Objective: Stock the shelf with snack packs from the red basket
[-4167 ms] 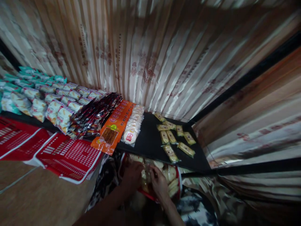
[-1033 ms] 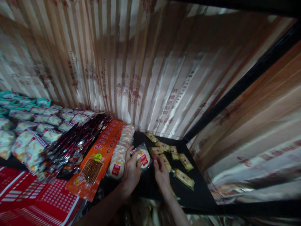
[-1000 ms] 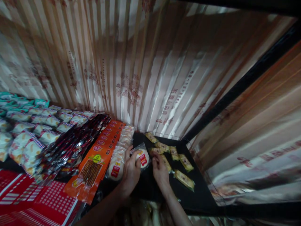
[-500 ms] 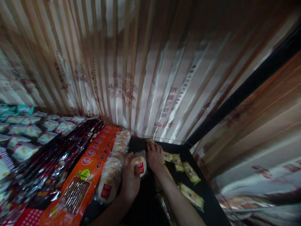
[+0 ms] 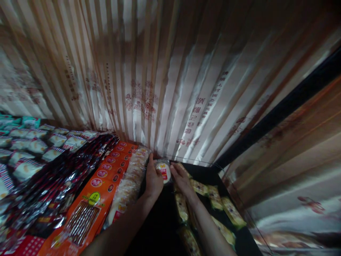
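Observation:
Near the back edge of the black table point(image 5: 160, 217), a round white wrapped cake point(image 5: 164, 172) with a red label stands between my two hands. My left hand point(image 5: 154, 180) has its fingers at the cake's left side and its thumb against the wrapper. My right hand point(image 5: 181, 177) rests at the cake's right edge, fingers stretched out, the fingertips close to or touching the wrapper. A row of the same wrapped cakes point(image 5: 128, 186) lies left of my left hand. Small yellow wrapped bars point(image 5: 181, 207) lie around and under my right forearm.
Left of the cakes lie orange snack packs point(image 5: 92, 193), dark shiny packets point(image 5: 77, 170) and white striped packets point(image 5: 29, 170). A pleated printed curtain point(image 5: 160, 89) hangs right behind the table. A dark pole point(image 5: 266, 115) slants up at the right corner.
Both hands have moved toward the table's back edge, and the round cake has gone with my left hand. My left fingers are straighter now. The view has shifted slightly.

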Demonstrator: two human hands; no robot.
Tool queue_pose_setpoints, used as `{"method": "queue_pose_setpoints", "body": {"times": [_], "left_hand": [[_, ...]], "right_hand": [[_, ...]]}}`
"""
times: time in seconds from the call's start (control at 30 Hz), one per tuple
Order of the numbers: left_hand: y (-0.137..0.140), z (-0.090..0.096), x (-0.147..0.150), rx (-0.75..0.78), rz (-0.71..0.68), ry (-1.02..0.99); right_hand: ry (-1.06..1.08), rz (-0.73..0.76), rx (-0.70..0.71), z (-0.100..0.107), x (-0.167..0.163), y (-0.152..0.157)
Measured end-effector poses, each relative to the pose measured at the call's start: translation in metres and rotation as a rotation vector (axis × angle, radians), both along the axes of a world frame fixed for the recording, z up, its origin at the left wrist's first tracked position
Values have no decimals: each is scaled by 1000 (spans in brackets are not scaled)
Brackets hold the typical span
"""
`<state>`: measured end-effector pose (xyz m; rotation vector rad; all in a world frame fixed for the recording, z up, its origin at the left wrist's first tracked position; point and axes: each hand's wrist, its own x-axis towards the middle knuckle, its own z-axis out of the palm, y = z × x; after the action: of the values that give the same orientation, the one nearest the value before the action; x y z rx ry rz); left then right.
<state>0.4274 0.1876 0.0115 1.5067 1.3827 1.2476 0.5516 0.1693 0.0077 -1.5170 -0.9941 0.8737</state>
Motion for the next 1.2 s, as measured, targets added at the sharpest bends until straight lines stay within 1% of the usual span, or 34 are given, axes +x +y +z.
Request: {"method": "queue_pose_setpoints", "body": {"times": [0.03, 0.07, 0.1, 0.13, 0.23, 0.33, 0.4, 0.47, 0.57, 0.7, 0.9, 1.03, 1.2], "left_hand": [[5, 2, 1, 6, 2, 18], [10, 3, 2, 18, 10, 46], [12, 4, 3, 42, 22, 82], [14, 4, 4, 73, 33, 121], [11, -3, 9, 148, 37, 211], [8, -22, 16, 113, -28, 205], [11, -35, 21, 52, -51, 176], [18, -46, 24, -12, -41, 159], [31, -54, 25, -67, -14, 153], [43, -59, 22, -112, -2, 155], [51, -61, 21, -164, 16, 166], [52, -59, 23, -161, 32, 177], [47, -54, 27, -152, 28, 174]], "right_hand": [[98, 58, -33, 1, -3, 3], [144, 103, -51, 0, -5, 6], [147, 120, -56, -1, -7, 8], [115, 107, -58, -2, -9, 12], [-150, -23, -119, -8, -10, 26], [-418, -91, -198, -12, -8, 46], [-501, -101, -227, -13, -8, 57], [-581, -98, -259, -15, -9, 66], [-671, -78, -309, -18, -12, 72], [-734, -53, -360, -20, -20, 76], [-775, -53, -382, -22, -29, 84], [-772, -51, -360, -25, -30, 86], [-737, -70, -292, -28, -26, 82]]}}
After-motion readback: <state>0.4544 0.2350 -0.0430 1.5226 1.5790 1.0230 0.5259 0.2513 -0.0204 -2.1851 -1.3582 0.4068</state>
